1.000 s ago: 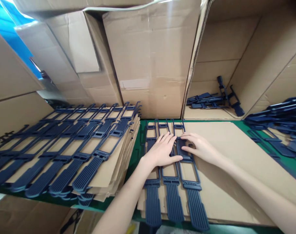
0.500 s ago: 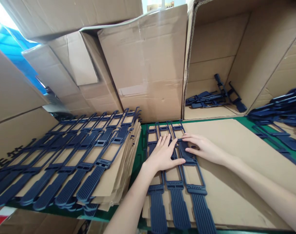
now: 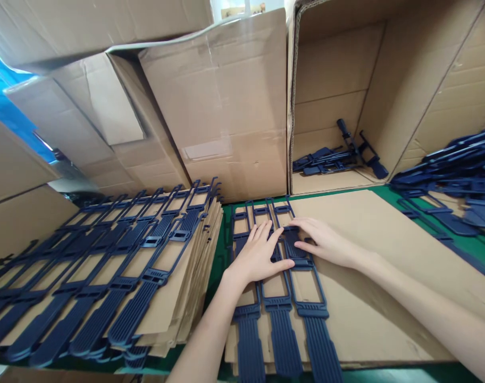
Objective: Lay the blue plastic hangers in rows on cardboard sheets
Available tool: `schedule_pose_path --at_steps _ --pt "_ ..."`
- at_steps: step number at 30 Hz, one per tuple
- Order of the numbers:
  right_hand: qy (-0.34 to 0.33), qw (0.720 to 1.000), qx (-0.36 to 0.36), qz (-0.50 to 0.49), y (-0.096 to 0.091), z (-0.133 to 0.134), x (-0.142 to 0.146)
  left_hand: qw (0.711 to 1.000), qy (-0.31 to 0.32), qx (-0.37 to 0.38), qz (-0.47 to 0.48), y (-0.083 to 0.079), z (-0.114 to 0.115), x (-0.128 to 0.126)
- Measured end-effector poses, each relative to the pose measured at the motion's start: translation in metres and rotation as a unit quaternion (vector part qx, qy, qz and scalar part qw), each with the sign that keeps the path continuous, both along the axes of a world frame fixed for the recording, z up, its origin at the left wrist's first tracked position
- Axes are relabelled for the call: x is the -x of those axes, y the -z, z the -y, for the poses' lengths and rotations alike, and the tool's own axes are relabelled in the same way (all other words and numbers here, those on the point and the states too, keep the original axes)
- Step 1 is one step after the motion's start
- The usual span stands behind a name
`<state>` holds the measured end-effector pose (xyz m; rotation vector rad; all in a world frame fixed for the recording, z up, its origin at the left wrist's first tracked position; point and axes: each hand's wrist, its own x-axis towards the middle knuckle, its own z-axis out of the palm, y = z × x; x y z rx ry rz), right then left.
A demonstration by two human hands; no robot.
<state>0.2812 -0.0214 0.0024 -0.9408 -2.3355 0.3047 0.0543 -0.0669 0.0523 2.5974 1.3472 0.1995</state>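
Note:
Three dark blue plastic frame parts (image 3: 280, 314) lie side by side at the left end of a cardboard sheet (image 3: 366, 250) in front of me. My left hand (image 3: 257, 255) lies flat and open across the left and middle parts. My right hand (image 3: 326, 242) rests with fingers stretched out on the rightmost part (image 3: 314, 319), touching its ribbed middle section. Neither hand holds anything.
To the left, a stack of cardboard sheets (image 3: 178, 298) carries a row of several more blue parts (image 3: 107, 266). An open carton (image 3: 346, 96) behind holds a few loose parts (image 3: 334, 157). More blue parts (image 3: 453, 175) are piled at the right on the green table (image 3: 477, 244).
Both hands stay on the three parts; only the camera view has shifted, sliding the scene slightly left and down.

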Motion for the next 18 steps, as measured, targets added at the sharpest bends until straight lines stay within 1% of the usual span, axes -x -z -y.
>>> schedule_pose_path --at_steps 6,10,12,15,17,18 --pt "0.007 1.000 0.018 -0.001 -0.002 0.002 0.002 1.000 0.010 -0.003 0.006 0.002 -0.003 0.001" --pt "0.015 1.000 0.010 0.011 -0.007 0.005 0.002 1.000 0.009 -0.005 -0.004 0.002 -0.004 0.001" --pt "0.023 1.000 -0.010 0.019 -0.015 0.007 0.001 1.000 0.011 -0.007 -0.004 0.002 -0.005 0.002" --pt "0.062 0.996 -0.057 0.024 -0.037 0.009 -0.013 1.000 0.012 -0.006 0.001 0.004 -0.007 0.003" --pt "0.110 0.990 -0.081 0.018 -0.053 0.007 -0.037 1.000 0.009 -0.004 -0.001 0.004 -0.008 0.004" --pt "0.141 0.986 -0.086 0.012 -0.058 0.005 -0.054 1.000 0.008 -0.003 -0.002 0.005 -0.008 0.004"
